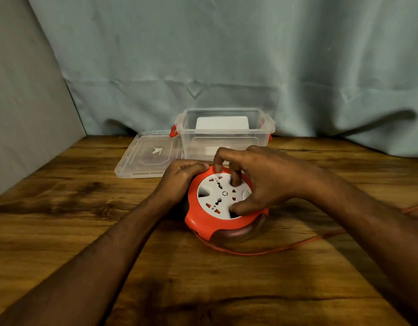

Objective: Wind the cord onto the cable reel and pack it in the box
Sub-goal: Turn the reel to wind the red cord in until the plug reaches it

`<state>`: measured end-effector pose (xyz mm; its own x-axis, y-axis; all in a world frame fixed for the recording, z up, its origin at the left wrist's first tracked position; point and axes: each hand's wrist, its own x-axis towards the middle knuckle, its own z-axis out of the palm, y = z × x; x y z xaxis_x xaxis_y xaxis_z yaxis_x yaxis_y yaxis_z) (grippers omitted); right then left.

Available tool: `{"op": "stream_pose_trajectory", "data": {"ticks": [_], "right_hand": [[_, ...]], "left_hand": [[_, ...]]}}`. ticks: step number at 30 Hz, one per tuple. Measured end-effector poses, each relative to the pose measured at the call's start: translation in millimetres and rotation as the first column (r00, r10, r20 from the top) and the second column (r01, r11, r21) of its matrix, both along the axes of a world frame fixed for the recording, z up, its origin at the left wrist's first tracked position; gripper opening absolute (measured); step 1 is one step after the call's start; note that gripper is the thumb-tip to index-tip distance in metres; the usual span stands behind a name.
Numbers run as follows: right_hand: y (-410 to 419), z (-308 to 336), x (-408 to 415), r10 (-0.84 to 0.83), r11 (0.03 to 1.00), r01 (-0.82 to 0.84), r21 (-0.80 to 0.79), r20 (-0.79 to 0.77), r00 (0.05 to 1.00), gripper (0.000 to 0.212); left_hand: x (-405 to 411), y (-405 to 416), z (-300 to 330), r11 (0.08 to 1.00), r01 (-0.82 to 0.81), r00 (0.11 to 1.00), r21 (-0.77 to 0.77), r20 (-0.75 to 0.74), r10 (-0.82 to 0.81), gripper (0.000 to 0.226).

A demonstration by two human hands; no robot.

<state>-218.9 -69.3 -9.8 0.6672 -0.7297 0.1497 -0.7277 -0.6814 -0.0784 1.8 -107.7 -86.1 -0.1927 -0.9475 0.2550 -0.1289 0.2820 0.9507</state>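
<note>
A round red cable reel [203, 222] with a white socket face lies flat on the wooden table [85, 208]. My left hand [179, 180] grips its left rim. My right hand [257, 180] rests on the white face, fingers and thumb pressed into its recesses. An orange cord [273, 249] leaves the reel's front and runs right across the table, off the right edge. Behind the reel stands a clear plastic box [226, 132] with red latches, open on top, with something white inside.
The box's clear lid [146, 156] lies flat on the table left of the box. A pale blue-grey cloth [226, 55] hangs behind the table. A grey wall [19, 114] stands along the table's left side.
</note>
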Motion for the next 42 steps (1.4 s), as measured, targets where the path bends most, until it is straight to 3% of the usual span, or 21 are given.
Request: {"op": "stream_pose_trajectory", "data": {"ticks": [5, 16, 20, 25, 28, 42], "right_hand": [[0, -4, 5, -0.002, 0.999, 0.002, -0.047, 0.001, 1.000, 0.055], [5, -10, 15, 0.044, 0.993, -0.043, -0.106, 0.009, 0.999, 0.046], [7, -5, 10, 0.069, 0.996, -0.063, -0.059, 0.120, 0.990, 0.023], [-1, 2, 2, 0.083, 0.995, -0.090, 0.050, 0.120, 0.989, 0.070], [-5, 1, -2, 0.083, 0.988, -0.092, 0.127, 0.069, 0.994, 0.083], [-2, 5, -1, 0.021, 0.981, -0.031, 0.192, 0.053, 0.998, 0.099]], "left_hand": [[-2, 2, 2, 0.999, 0.033, 0.999, 0.000, -0.026, -0.033, 0.033], [-2, -1, 0, 0.999, 0.042, 0.999, -0.022, -0.026, -0.043, 0.032], [-1, 0, 1, 0.999, -0.018, 1.000, -0.035, -0.027, 0.017, 0.030], [-1, 2, 2, 0.998, -0.019, 1.000, -0.067, -0.024, 0.018, 0.029], [-1, 5, 4, 0.995, 0.000, 0.998, -0.095, -0.055, -0.005, 0.039], [-1, 0, 3, 0.998, -0.030, 0.995, 0.051, -0.097, 0.035, 0.029]]}}
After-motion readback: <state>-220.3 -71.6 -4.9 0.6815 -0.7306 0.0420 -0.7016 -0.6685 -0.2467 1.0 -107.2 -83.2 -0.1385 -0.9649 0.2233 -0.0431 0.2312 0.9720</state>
